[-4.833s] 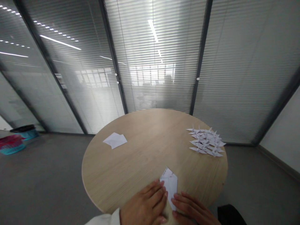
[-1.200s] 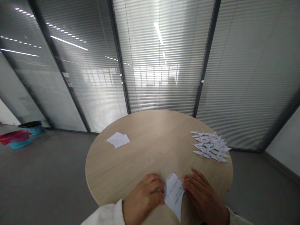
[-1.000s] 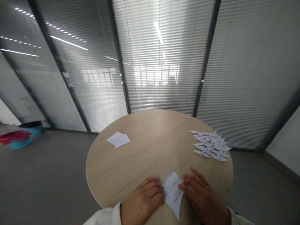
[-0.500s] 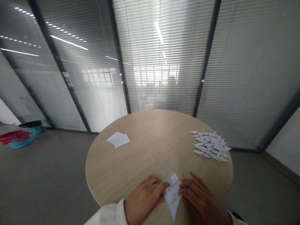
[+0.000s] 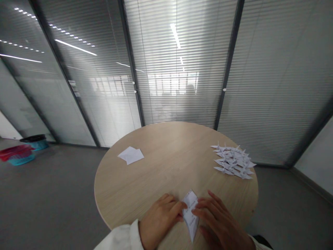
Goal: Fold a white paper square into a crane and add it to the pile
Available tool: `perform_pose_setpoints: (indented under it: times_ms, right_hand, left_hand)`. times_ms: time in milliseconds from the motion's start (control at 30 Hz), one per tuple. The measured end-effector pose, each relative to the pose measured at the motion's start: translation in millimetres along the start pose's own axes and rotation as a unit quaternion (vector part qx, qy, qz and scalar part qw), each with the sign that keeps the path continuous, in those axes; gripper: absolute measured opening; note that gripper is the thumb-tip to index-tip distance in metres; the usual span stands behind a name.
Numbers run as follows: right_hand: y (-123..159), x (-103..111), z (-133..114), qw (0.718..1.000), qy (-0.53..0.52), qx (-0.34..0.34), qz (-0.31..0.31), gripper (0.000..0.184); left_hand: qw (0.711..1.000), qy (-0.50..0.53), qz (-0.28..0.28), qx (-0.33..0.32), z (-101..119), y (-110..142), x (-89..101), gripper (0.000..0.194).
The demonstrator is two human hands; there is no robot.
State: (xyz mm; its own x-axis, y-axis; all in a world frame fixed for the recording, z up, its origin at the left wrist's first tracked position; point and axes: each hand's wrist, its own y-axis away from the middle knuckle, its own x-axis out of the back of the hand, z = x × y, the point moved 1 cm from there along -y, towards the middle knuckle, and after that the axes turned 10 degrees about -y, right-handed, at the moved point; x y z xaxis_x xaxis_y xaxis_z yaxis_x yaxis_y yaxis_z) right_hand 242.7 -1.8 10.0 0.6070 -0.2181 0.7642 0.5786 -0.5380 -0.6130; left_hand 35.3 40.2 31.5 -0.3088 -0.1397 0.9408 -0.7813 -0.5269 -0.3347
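A folded piece of white paper (image 5: 191, 219) with printed characters lies at the near side of the table, in a narrow kite shape whose long point faces me. My left hand (image 5: 162, 217) grips its left edge, the thumb on top and the other fingers curled beside it. From the right, my right hand (image 5: 218, 217) touches the paper's right edge with stretched fingertips; its fingers are apart and the thumb sits lower, off the paper. Folded paper cranes (image 5: 232, 161), several of them, are grouped at the table's right side.
Loose white paper sheets (image 5: 130, 155) overlap on the left part of the round wooden table (image 5: 169, 166). Glass partitions with blinds (image 5: 179, 104) stand behind it. On the floor at far left are a red-lined blue basket (image 5: 19, 156) and a black-lined blue bin (image 5: 36, 141).
The right side of the paper has folded inward, so the kite looks narrower. My right hand has shifted left with its fingertips over that edge; my left hand has stayed nearly in place.
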Motion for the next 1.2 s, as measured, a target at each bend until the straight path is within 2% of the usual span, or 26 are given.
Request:
perform_pose_setpoints:
  times_ms: [233, 367, 533, 733, 900, 1000, 1067, 1200]
  right_hand:
    - [-2, -2, -2, 0.999, -0.023, -0.014, 0.033, 0.017]
    - [-1, -5, -3, 0.998, -0.046, -0.033, 0.025, 0.021]
    - [0, -8, -3, 0.997, -0.06, -0.047, 0.018, 0.024]
    - [-1, -9, -5, 0.997, -0.061, -0.04, 0.015, 0.026]
    - [-1, -11, -6, 0.998, -0.057, -0.017, 0.017, 0.022]
    - [-2, -10, -5, 0.998, -0.047, -0.02, 0.035, 0.018]
    - [-3, -8, -3, 0.997, -0.029, -0.041, 0.054, 0.023]
    - [-4, -10, 3, 0.996, 0.019, -0.05, 0.066, 0.053]
  left_hand:
    - [0.999, -0.02, -0.011, -0.037, 1, -2, -0.8, 0.021]
    - [1.0, -0.004, -0.011, -0.013, 4, -3, 2.7, 0.014]
    - [0.995, 0.09, 0.006, 0.033, 1, -1, 0.2, 0.008]
    - [0.967, 0.227, -0.014, 0.111, -7, 3, -2.8, 0.043]
    - [0.946, 0.254, -0.045, 0.197, -9, 1, -4.1, 0.046]
    - [0.933, 0.286, -0.055, 0.21, -11, 0, -6.9, 0.048]
    - [0.924, 0.319, -0.058, 0.201, -11, 0, -8.0, 0.051]
    - [0.917, 0.347, -0.053, 0.192, -9, -1, -8.2, 0.056]
